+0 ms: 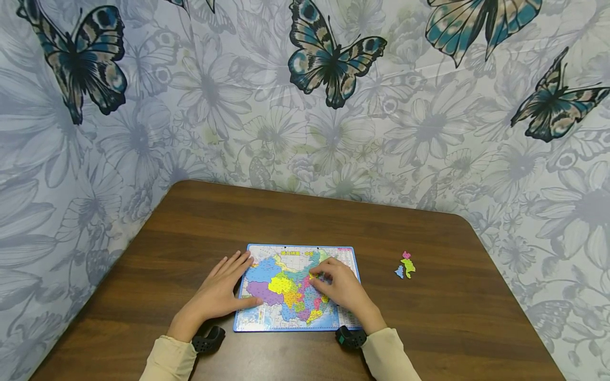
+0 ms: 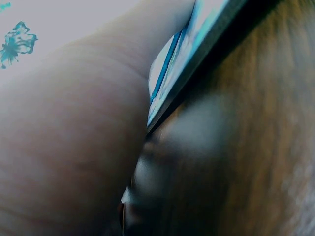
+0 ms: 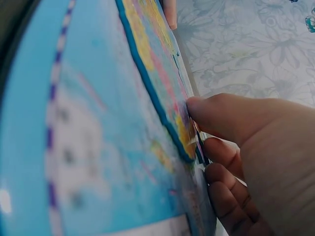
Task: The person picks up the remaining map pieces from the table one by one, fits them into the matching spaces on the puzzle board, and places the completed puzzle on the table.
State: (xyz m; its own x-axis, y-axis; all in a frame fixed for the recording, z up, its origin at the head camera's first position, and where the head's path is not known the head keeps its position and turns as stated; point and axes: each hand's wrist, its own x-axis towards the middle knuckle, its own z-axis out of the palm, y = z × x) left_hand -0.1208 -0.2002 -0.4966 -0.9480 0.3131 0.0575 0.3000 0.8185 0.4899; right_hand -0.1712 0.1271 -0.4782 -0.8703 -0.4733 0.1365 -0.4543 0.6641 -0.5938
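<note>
A map puzzle board with a blue border lies on the table, its colored pieces forming a map. My left hand rests with spread, straight fingers on the board's left edge; the left wrist view shows mostly blurred skin beside the board's edge. Over the map's upper right part, my right hand has curled fingers, with thumb and index finger close to the surface. A thin, dark-edged puzzle piece appears pinched there, seen nearly edge-on; its shape is mostly hidden by the fingers.
Right of the board lie loose pieces: a pink one, a yellow-green one and a blue one. The brown wooden table reaches back to a wall covering with butterflies and flowers.
</note>
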